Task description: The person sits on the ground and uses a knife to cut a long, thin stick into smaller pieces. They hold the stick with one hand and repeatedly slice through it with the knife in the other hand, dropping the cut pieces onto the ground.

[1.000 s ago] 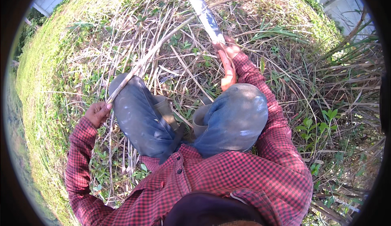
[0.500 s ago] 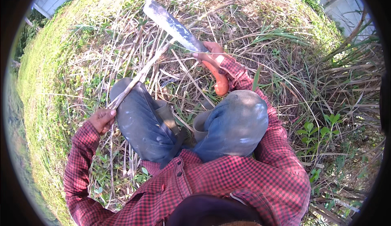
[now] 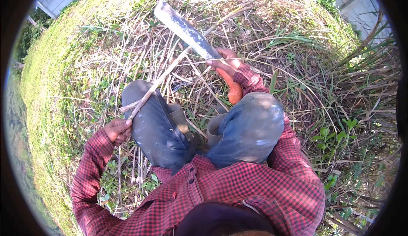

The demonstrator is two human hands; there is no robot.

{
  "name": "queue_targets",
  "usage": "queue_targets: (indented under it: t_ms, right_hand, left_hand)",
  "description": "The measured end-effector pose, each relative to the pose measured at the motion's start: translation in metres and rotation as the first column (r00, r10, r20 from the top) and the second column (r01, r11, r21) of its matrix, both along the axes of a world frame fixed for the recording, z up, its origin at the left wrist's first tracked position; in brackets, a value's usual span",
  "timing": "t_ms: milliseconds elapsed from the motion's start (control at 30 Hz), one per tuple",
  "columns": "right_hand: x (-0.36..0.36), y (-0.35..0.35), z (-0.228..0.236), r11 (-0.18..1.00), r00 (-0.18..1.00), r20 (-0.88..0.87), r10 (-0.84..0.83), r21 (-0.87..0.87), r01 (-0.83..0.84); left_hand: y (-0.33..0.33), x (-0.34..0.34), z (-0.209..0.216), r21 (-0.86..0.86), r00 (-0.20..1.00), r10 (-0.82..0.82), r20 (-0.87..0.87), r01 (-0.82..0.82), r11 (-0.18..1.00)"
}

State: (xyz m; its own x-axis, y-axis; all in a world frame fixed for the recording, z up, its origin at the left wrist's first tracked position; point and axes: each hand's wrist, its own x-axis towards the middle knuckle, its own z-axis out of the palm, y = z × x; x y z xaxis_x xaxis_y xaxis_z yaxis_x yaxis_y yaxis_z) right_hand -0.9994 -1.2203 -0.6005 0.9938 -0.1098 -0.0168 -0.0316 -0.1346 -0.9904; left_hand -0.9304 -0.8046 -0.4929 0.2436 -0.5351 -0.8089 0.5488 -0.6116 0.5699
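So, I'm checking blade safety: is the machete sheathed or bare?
Bare: the machete shows patchy grey metal, uncovered from its tip down to the right hand.

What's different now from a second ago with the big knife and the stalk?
The big knife has swung left, its blade now slanting more sideways. The right hand has come slightly left and nearer the body. The left hand, with the stalk's near end, has shifted a little right and toward the body. Both hands keep their holds; nothing was let go. The legs stay bent.
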Motion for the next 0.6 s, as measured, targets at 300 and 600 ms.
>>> queue_targets:
  t_ms: [300, 600]
  right_hand:
    - [-0.003, -0.049, 0.041, 0.966, 0.940, -0.229, -0.253, -0.116, 0.232]
    - [0.056, -0.050, 0.112, 0.713, 0.961, -0.278, -0.015, -0.676, -0.184]
  left_hand:
    - [-0.015, 0.003, -0.002, -0.041, 0.812, 0.025, 0.584, -0.001, 0.999]
    - [-0.011, 0.097, -0.011, 0.278, 0.304, -0.323, 0.896, 0.185, 0.943]
